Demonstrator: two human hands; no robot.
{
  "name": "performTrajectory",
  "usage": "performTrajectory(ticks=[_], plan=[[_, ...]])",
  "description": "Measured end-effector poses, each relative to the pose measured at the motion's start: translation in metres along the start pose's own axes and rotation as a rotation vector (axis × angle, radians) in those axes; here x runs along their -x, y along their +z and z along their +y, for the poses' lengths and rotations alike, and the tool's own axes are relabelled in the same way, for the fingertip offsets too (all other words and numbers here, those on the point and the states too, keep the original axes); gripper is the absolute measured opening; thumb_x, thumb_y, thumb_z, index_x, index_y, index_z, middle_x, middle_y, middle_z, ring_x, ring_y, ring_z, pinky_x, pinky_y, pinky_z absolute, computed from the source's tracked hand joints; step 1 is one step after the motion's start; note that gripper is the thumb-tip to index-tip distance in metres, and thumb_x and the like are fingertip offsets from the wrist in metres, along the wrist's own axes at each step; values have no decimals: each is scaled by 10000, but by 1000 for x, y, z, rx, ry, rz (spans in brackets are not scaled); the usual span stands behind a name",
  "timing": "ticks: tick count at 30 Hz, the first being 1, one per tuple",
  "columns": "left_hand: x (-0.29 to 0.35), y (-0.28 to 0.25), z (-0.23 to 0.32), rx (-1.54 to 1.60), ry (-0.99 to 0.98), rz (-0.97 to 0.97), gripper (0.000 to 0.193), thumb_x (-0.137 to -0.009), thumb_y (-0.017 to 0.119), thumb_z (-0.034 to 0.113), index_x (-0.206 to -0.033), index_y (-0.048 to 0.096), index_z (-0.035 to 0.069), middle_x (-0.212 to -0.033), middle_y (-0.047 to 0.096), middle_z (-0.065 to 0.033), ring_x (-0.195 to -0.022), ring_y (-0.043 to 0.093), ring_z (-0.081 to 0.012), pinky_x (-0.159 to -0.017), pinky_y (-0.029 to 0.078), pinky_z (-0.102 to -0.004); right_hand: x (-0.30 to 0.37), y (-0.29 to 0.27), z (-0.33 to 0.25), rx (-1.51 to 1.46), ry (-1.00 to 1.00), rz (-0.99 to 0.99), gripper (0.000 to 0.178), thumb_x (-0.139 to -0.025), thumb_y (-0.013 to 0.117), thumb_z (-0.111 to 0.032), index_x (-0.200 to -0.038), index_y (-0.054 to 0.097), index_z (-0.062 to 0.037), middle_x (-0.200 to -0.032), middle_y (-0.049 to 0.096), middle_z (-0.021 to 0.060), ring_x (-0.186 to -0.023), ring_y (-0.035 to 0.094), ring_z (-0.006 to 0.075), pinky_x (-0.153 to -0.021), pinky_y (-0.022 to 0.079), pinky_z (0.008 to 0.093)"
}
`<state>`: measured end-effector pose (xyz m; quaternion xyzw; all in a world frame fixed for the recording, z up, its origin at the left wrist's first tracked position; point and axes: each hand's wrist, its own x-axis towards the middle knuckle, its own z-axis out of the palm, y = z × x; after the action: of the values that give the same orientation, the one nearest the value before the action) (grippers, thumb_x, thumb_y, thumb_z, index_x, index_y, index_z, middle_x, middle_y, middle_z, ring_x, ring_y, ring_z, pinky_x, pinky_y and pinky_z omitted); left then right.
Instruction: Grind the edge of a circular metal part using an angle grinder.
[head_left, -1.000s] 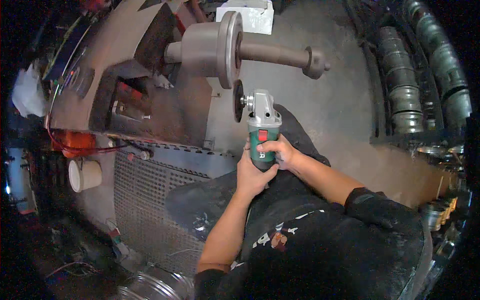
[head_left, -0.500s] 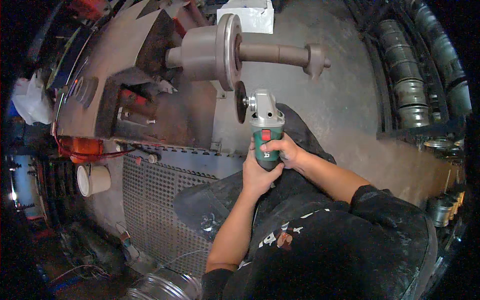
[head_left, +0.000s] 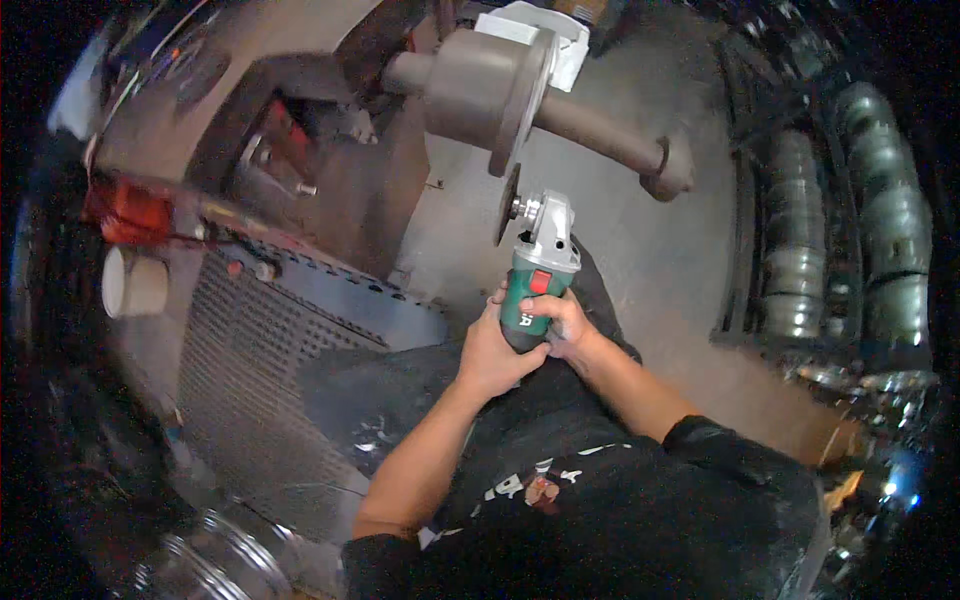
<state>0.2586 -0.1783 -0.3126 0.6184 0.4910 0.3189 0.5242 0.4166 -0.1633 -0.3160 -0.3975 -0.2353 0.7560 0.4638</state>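
Note:
A green angle grinder [head_left: 527, 297] with a silver head and a red switch is held in front of me. My left hand [head_left: 492, 358] wraps around the left side of its body. On the other side my right hand [head_left: 563, 318] grips it, thumb across the body below the switch. The dark grinding disc [head_left: 508, 207] stands edge-on just below the rim of a large metal flange [head_left: 525, 105]. Whether disc and flange touch I cannot tell. The flange sits on a brown-grey machine drum [head_left: 465, 90], and a shaft [head_left: 605, 132] runs from it to the right.
A brown machine body [head_left: 365, 190] stands at the left, above a perforated dark mat [head_left: 260, 345]. A white bucket [head_left: 138, 283] lies further left. Racks of metal wheel rims [head_left: 795, 235] line the right. A white box [head_left: 570, 55] is behind the flange.
The whole view has turned, so the machine and shaft now slant down to the right. Both hands keep hold of the grinder, its disc still close to the flange rim.

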Motion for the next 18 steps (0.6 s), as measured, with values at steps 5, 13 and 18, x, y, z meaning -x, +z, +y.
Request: performTrajectory(ticks=[5, 13, 18], plan=[[2, -1, -5, 12, 40, -9, 1034, -701, 866, 277, -1555, 343, 20, -1307, 629, -259, -1187, 639, -424, -999, 525, -456, 0, 2, -1, 11, -20, 20, 546, -759, 720, -176, -1259, 580, -6, -1142, 687, 156, -1099, 667, 299, -994, 539, 446], [3, -1, -8, -26, 117, 75, 974, -668, 881, 282, -1476, 428, -18, -1217, 667, -258, -1094, 682, -430, -958, 549, -459, 0, 2, 0, 83, -63, 30, 555, -745, 696, -244, -1223, 570, 8, -1140, 659, 166, -1122, 632, 310, -1046, 482, 448], [3, -1, -14, 45, 39, -7, 851, -693, 866, 289, -1335, 456, -89, -1175, 644, -309, -1064, 665, -457, -905, 551, -494, -1, -3, 3, 65, -60, 62, 538, -755, 700, -258, -1202, 567, 11, -1124, 640, 173, -1134, 615, 332, -1070, 461, 465]])
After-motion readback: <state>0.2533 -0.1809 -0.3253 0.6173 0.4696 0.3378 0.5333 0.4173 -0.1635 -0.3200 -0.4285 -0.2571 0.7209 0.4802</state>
